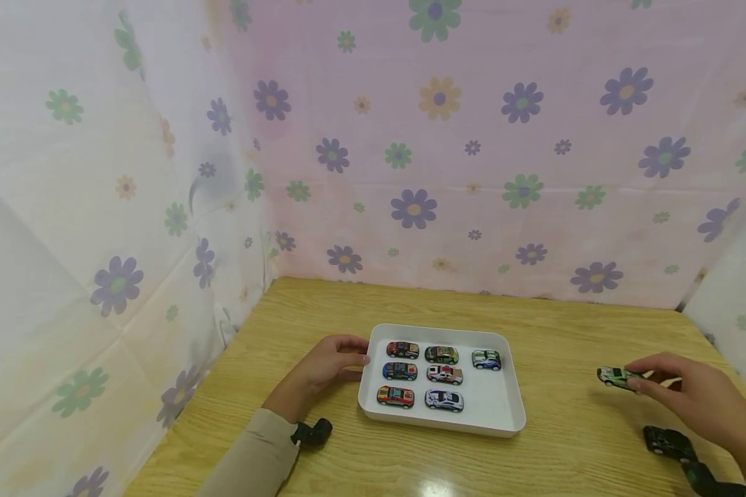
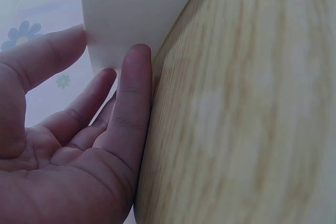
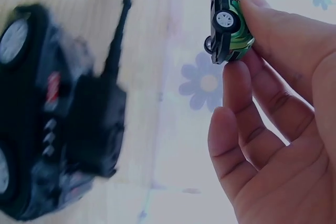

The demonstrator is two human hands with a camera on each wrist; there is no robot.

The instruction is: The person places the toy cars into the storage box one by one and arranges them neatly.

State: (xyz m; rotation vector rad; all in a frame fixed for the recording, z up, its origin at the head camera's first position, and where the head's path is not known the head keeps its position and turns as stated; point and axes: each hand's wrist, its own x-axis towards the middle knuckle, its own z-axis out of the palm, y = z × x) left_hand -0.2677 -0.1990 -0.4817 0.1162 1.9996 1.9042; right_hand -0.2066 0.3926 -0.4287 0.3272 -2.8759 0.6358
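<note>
A white tray (image 1: 511, 386) on the wooden table holds several small toy cars, such as a red and yellow car (image 1: 395, 397) and a white car (image 1: 444, 400). My left hand (image 1: 329, 366) is at the tray's left end; its thumb and fingertips rest against the outer wall (image 2: 131, 9) in the left wrist view. To the right of the tray, my right hand (image 1: 690, 393) pinches a green toy car (image 1: 618, 377) by one end, between thumb and fingers. That car (image 3: 231, 19) hangs above the table, its wheels facing left in the right wrist view.
A black toy car (image 1: 670, 443) stands on the table (image 1: 572, 455) below my right hand, looming large at the left of the right wrist view. Flowered cloth (image 1: 373, 228) hangs behind the table and along both sides.
</note>
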